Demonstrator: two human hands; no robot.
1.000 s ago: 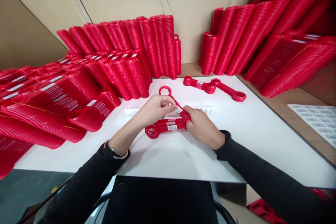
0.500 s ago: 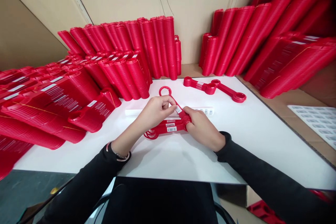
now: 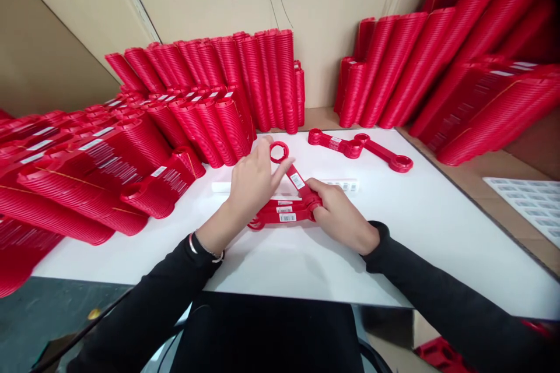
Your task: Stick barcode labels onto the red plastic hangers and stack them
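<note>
My right hand (image 3: pixel 343 213) is closed around one end of several flat red plastic pieces with a ring at each end (image 3: pixel 284 210), fanned out just above the white table. The uppermost ring-ended piece (image 3: pixel 298 182) points up and away from the others and bears a white barcode label (image 3: pixel 297 180). My left hand (image 3: pixel 254 178) is open beside that piece's far ring, its thumb apart from the fingers and near the ring. Whether the thumb touches it, I cannot tell. Other labels show on the lower pieces.
Tall stacks of the same red pieces (image 3: pixel 227 70) line the left and back, and more stacks (image 3: pixel 394 70) lean at the right. Two short bundles (image 3: pixel 336 143) lie behind my right hand. A label strip (image 3: pixel 350 185) lies behind the fan; a label sheet (image 3: pixel 529 201) is far right.
My left hand has opened from a pinch at the label and moved up toward the far ring. The label now shows flat on the uppermost piece. My right hand keeps its grip.
</note>
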